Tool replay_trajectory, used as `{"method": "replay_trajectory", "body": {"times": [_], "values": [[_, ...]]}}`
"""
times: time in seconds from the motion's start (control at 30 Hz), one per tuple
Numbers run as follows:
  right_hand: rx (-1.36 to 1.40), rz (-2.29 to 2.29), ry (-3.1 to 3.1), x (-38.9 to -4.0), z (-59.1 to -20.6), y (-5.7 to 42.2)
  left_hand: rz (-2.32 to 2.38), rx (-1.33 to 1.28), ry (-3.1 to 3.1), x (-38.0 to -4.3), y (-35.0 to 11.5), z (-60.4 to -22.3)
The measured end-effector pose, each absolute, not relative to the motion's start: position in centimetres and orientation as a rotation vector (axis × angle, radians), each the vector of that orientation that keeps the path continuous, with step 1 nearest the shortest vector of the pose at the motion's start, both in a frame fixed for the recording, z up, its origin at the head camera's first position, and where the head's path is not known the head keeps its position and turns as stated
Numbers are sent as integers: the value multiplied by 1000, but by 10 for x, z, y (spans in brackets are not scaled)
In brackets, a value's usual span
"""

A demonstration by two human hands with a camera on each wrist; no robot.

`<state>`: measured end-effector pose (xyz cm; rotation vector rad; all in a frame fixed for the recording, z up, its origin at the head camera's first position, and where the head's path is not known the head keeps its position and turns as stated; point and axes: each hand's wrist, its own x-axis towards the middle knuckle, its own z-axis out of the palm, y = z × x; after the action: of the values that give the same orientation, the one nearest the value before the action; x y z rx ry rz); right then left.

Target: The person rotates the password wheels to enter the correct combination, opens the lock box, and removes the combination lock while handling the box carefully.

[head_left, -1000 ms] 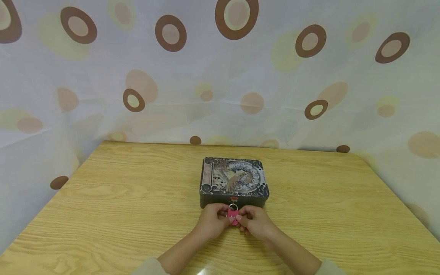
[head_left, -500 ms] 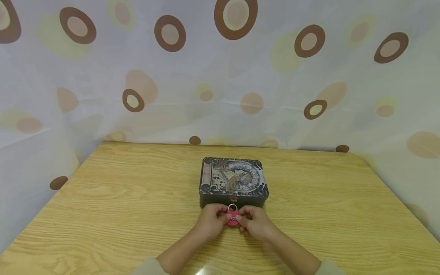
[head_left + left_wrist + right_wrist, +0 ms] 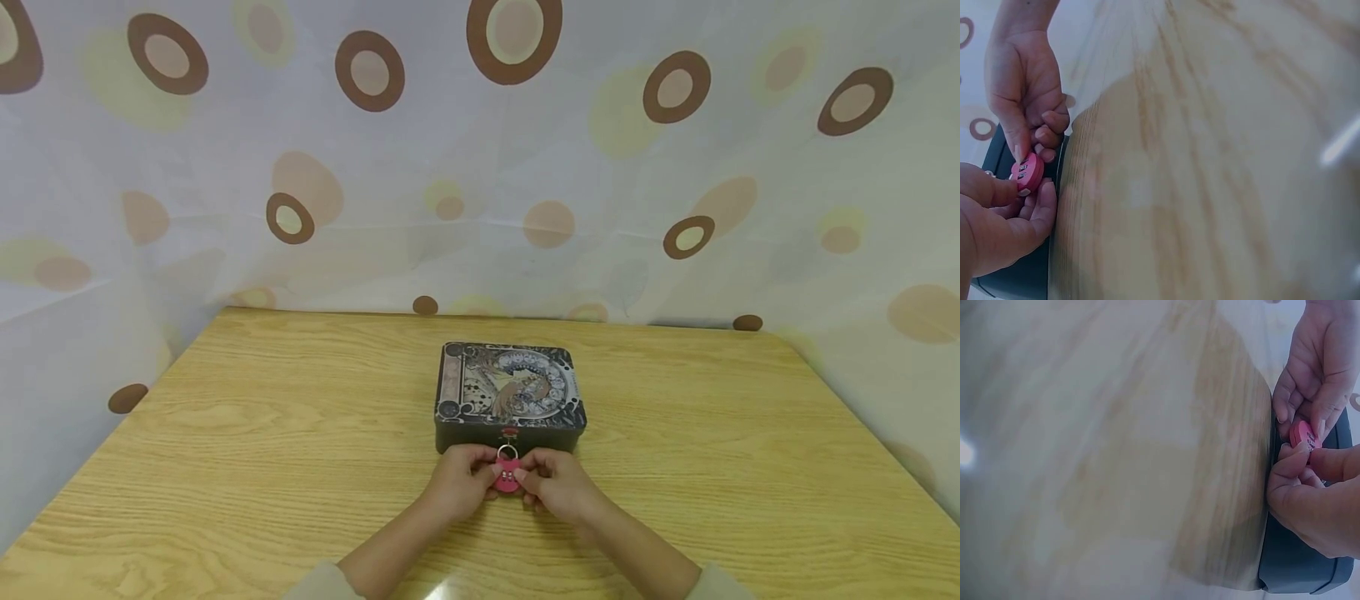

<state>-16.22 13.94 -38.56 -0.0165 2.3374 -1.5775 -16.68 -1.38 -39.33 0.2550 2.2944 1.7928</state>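
Observation:
A pink combination padlock (image 3: 507,477) with small number dials hangs by its silver shackle at the red-and-metal clasp (image 3: 510,434) on the front of a dark tin box (image 3: 517,387). My left hand (image 3: 457,485) pinches the padlock's left side, thumb at the edge of the dials. From the right, my right hand (image 3: 566,487) pinches it too, its thumb beside the dials. The left wrist view shows the padlock (image 3: 1027,173) between both thumbs. In the right wrist view the fingers partly cover the padlock (image 3: 1305,436). The digits are too small to read.
The box lid is down and bears an ornate printed picture. It stands on a wood-grain table (image 3: 300,433), toward the middle. Behind and at the sides hangs a pale cloth (image 3: 480,267) with brown and beige spots.
My left thumb has slid a little to the left across the padlock's face, so more of the dials shows. The right hand and the box have stayed in place.

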Motion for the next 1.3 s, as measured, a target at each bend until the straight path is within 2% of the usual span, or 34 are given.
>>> {"method": "replay_trajectory", "body": {"times": [1.3], "values": [[-31,-1579,2299,-162,-384,140,1782,329,2279,-166,-17,-393]]}}
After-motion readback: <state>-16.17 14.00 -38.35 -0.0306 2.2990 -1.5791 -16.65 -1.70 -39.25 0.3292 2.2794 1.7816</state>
